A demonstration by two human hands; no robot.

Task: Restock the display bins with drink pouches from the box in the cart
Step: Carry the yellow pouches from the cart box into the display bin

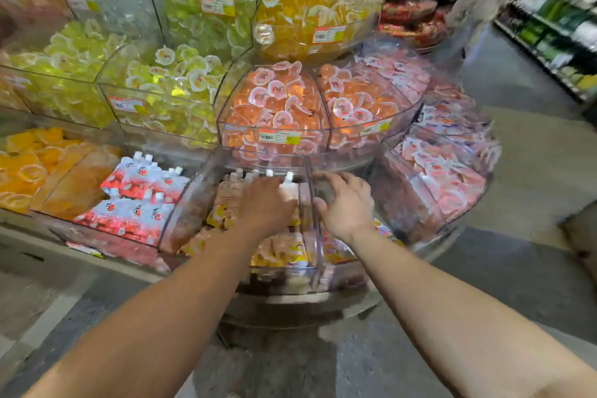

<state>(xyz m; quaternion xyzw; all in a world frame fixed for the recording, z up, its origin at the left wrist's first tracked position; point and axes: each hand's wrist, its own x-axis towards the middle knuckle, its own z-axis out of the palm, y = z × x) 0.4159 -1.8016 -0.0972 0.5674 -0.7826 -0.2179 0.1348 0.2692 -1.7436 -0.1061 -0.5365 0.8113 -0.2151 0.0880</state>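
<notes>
My left hand [263, 203] reaches into the clear middle bin [193, 203] on the bottom tier. Its fingers curl down over the peach drink pouches [226, 200] and hold an upright white-capped pouch [288, 188] at the bin's right side. My right hand [347, 202] hovers just right of the clear divider [315, 236]. Its thumb and fingers curve loosely near the divider's top edge with nothing visible between them. More peach and yellow pouches [281, 250] lie lower in the same bin. The cart and the box are out of view.
Red-and-white pouches [135, 197] fill the bin to the left. Tiers of jelly cups, orange [277, 107], green [168, 74] and yellow [300, 10], rise behind. Pink packs [442, 178] sit at right. A shelved aisle [555, 10] with a person runs at far right.
</notes>
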